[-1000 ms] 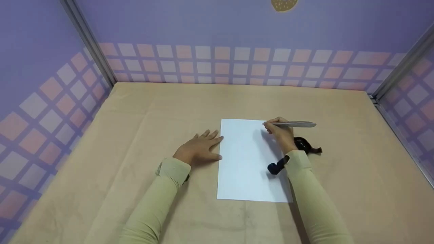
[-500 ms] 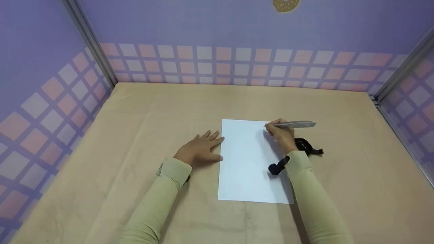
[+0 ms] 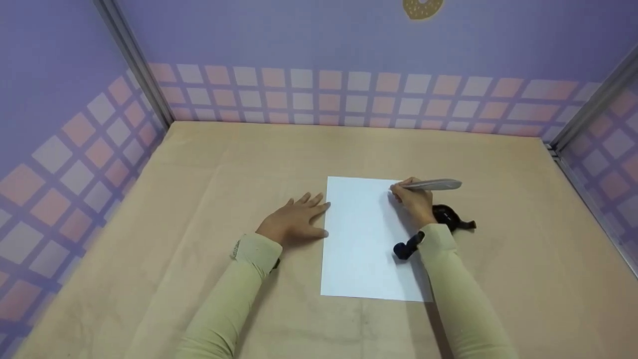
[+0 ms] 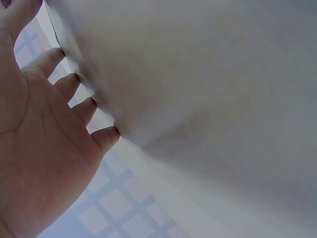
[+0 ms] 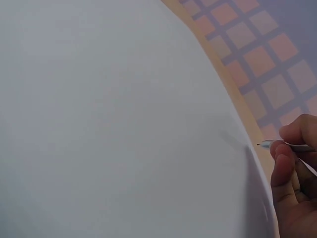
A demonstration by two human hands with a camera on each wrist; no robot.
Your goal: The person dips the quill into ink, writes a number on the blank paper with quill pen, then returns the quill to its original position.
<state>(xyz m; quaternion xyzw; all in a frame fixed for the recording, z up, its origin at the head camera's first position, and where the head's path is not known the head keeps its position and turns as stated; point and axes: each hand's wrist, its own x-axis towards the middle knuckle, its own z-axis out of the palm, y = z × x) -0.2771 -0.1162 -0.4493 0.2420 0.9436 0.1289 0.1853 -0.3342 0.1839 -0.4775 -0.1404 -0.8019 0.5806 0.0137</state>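
Observation:
A blank white sheet of paper (image 3: 361, 239) lies on the cloth-covered table. My left hand (image 3: 294, 219) rests beside its left edge with fingers spread, the thumb and one fingertip lapping onto the paper. In the left wrist view, the fingertips of the left hand (image 4: 49, 119) press down along the sheet's border. At the far right corner, my right hand (image 3: 414, 199) pinches a grey feather-shaped pen (image 3: 438, 185), its broad tail pointing right. The right wrist view shows the pen's fine point (image 5: 265, 144) sticking out from the right hand (image 5: 294, 181), close over the sheet's edge.
A glossy black object (image 3: 446, 217) with a narrow end lies right of the sheet, partly hidden by the right wrist. A black wrist camera (image 3: 406, 248) juts over the paper. Beige cloth (image 3: 224, 164) covers the table; purple checked walls (image 3: 329, 94) enclose it.
The right hand and pen have shifted slightly toward the near side, and the pen's tail has swung a little. The left hand stays in place. The head view has drifted slightly.

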